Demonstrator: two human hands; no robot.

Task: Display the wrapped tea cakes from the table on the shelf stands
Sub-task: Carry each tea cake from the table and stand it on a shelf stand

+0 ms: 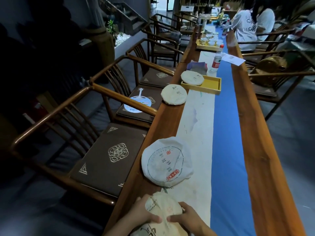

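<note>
Head view only. Hands at the bottom edge: left hand (144,214) and right hand (188,218) close together, fingers curled onto the same wrapped tea cake (163,207), one from each side, fingertips nearly meeting on top. A second paper-wrapped cake (158,231) with dark brush writing sits right under it, cut off by the frame; cannot tell if it is stacked in the grip or resting on the table (170,120).

More cakes lie along the table's left wooden edge: a large one with a blue ring and red seal (166,161) just beyond the hands, another plain cake (173,94) farther up, and a third (192,78) lying half in a yellow tray (212,85). All lie flat and well apart from each other. A water bottle (216,60) stands past the tray, a tray of white cups (210,42) farther on. Wooden chairs (105,160) line the left side; a seated person in a white top (250,26) is at the far right end.

No shelf or stands visible, so nothing is displayed yet as far as can be seen.

Step, as I judge it: collecting cakes off the table, first one or two in hand. Next move likely calls for either gathering the ringed cake too or turning away to find the shelf; the paper wrap looks loose, so support from below, not a squeeze.
</note>
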